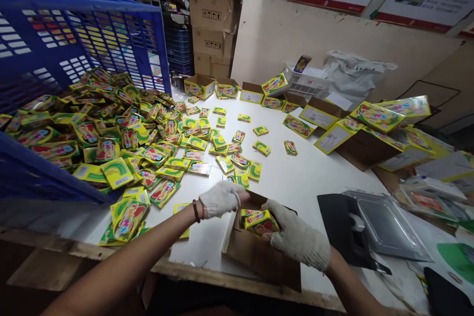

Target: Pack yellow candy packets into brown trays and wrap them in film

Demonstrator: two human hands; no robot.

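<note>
My right hand (299, 237), in a white knitted glove with bare fingertips, reaches into an open brown cardboard box (266, 259) at the table's front edge. Its fingers and thumb close round small yellow-green printed packs (262, 221) inside that box. My left hand (222, 200), gloved the same way, hovers at the box's left rim with its fingers stretched out and nothing visible in them. A loose heap of the same packs (159, 153) spreads left of the hands and past them.
At left, a blue plastic crate (163, 49) lies tipped, packs spilling from it. Open yellow display boxes (252, 94) line the table's back and right. A clear plastic tray (388, 227) and black sheet (344, 227) lie at right. Cartons (213, 15) stand stacked behind.
</note>
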